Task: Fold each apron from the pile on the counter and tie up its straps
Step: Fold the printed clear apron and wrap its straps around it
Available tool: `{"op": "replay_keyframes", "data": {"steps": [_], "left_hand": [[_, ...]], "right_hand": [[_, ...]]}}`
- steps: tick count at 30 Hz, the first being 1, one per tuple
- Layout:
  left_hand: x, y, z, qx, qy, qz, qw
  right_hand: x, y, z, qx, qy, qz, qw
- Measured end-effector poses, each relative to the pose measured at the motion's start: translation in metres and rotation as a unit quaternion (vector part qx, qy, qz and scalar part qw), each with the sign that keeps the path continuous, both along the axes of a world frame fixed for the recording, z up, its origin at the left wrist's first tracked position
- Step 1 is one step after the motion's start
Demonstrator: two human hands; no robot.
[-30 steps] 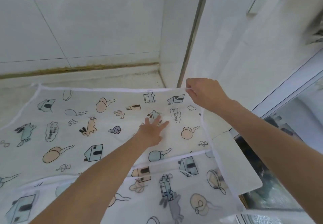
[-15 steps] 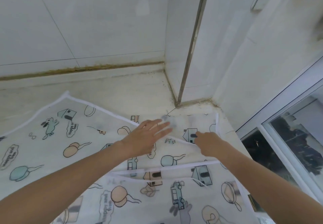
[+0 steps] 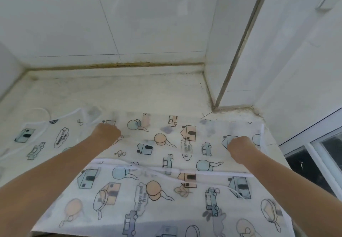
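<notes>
Where the pale table (image 3: 129, 88) meets the tiled wall (image 3: 148, 24), a printed apron (image 3: 166, 144) is laid flat, its far folded edge running across the view from left to right. Houses, cars, snails and small word bubbles are printed on the thin cloth. Both hands are set down on the far part of the apron, well apart. The left hand (image 3: 106, 133) is curled, knuckles up, on the cloth near the far edge at the left; the fingers are tucked under and are judged to be gripping the fabric, though the fingertips are hidden. The right hand (image 3: 240, 147) is likewise curled on the cloth near the right edge, just beside a white hem (image 3: 262, 137) that runs toward the viewer; a pinch of the fabric is taken there. A white strap (image 3: 166, 170) is seen lying across the apron nearer the viewer, between the two forearms. A thin white cord (image 3: 40, 114) is looped on the table beyond the apron's left part. A metal strip (image 3: 238, 51) is fixed down the wall corner at the right, and a dark window (image 3: 314, 155) is seen at the far right.
</notes>
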State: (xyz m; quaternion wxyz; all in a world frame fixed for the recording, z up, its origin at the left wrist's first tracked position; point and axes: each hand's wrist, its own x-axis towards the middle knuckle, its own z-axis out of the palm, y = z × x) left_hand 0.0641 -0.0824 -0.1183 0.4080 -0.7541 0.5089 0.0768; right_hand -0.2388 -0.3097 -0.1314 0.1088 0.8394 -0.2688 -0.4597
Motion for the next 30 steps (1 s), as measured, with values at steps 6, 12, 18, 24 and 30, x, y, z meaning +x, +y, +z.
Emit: {"op": "replay_keyframes", "data": {"steps": [6, 12, 18, 24, 30], "left_hand": [[-0.009, 0.010, -0.012, -0.089, 0.029, -0.052, 0.994], [-0.002, 0.049, -0.022, -0.085, 0.148, -0.077, 0.982], [0.035, 0.074, -0.037, -0.168, 0.305, 0.090, 0.933], [0.062, 0.060, -0.031, -0.148, 0.251, 0.075, 0.954], [0.035, 0.013, -0.036, -0.313, 0.279, -0.043, 0.907]], "right_hand": [[0.103, 0.074, 0.003, 0.135, -0.227, 0.143, 0.954], [0.140, 0.111, -0.014, 0.135, -0.230, 0.168, 0.949], [0.154, 0.115, -0.008, 0.209, -0.131, 0.139, 0.959], [0.174, 0.111, 0.013, 0.293, -0.132, 0.021, 0.947], [0.202, 0.104, -0.004, 0.120, -0.325, 0.072, 0.935]]}}
